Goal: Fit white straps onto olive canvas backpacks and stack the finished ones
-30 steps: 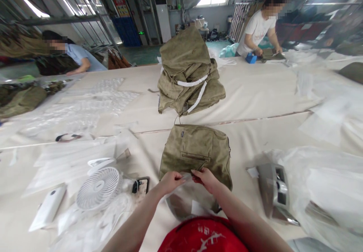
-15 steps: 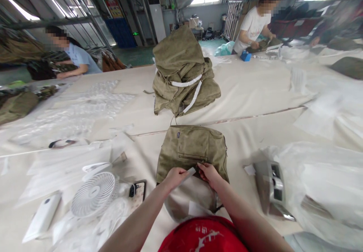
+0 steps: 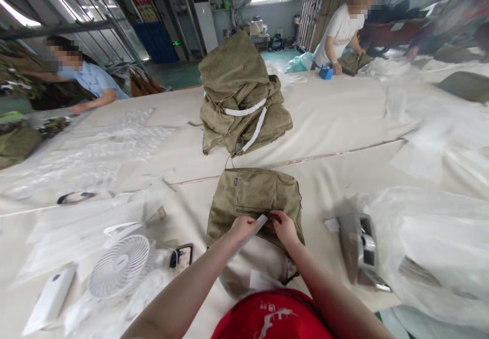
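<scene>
An olive-green bag lies flat on the table before me, with a zipped pocket across its front. My left hand is closed over the lower part of the bag, pinching a narrow pale strip that slants up toward the pocket. Just right of the strip's end, my right hand has its fingers pinched together by the pocket's right end. What those fingertips hold is too small to make out.
Behind the bag is a pile of olive bags with white-wrapped handles. A white fan, a phone and a white device are at left. A metal tape dispenser and plastic sheets are at right. Two people work across the table.
Both hands have moved slightly up the bag, and more of the pale strip shows. The camera view has shifted a little. The person at left has turned and reaches outward.
</scene>
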`<state>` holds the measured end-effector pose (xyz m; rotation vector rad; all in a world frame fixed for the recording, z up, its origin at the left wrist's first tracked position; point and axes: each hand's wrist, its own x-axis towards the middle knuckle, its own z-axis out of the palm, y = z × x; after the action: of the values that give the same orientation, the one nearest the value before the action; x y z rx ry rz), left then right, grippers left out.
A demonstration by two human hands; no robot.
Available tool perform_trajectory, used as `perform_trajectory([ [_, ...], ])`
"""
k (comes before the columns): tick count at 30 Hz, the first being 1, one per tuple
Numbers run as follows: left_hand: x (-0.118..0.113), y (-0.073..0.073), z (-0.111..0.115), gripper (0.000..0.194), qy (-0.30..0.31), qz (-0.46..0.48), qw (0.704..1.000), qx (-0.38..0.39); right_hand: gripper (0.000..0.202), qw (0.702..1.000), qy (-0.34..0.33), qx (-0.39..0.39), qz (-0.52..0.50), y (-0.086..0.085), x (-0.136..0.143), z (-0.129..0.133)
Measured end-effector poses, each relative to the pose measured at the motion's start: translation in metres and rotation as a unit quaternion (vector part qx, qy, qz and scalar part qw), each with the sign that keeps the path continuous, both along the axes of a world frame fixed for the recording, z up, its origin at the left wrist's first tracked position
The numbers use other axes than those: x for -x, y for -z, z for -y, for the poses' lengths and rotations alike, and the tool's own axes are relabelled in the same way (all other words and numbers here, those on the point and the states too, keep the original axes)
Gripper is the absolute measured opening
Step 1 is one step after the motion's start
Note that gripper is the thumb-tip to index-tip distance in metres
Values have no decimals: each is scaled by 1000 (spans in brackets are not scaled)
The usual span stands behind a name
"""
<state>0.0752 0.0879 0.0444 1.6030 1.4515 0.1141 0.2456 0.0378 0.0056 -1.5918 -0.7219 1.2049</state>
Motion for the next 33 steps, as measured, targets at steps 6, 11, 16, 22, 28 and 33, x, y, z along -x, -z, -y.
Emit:
perform_trajectory([
  [6,-16,6,-7,55,-5,21,1000,11,25,998,-24,-13,-62,0,-1,1],
  [11,-14,3,-8,58,17,48,997,60,24,999,3,-8,40,3,-7,2],
  [16,-12,1,-15,53,60,55,991,102,25,998,-30,14,45,1,-6,0],
  [22,-22,6,-16,54,22,69,989,130,22,999,-35,20,-13,-1,-7,-2],
  [28,-26,8,-17,54,11,24,997,75,21,991,-59,79,-95,-6,-6,-6],
  [33,-30,13,-18,52,7,-25,999,28,18,988,-77,96,-94,-11,-3,-4],
])
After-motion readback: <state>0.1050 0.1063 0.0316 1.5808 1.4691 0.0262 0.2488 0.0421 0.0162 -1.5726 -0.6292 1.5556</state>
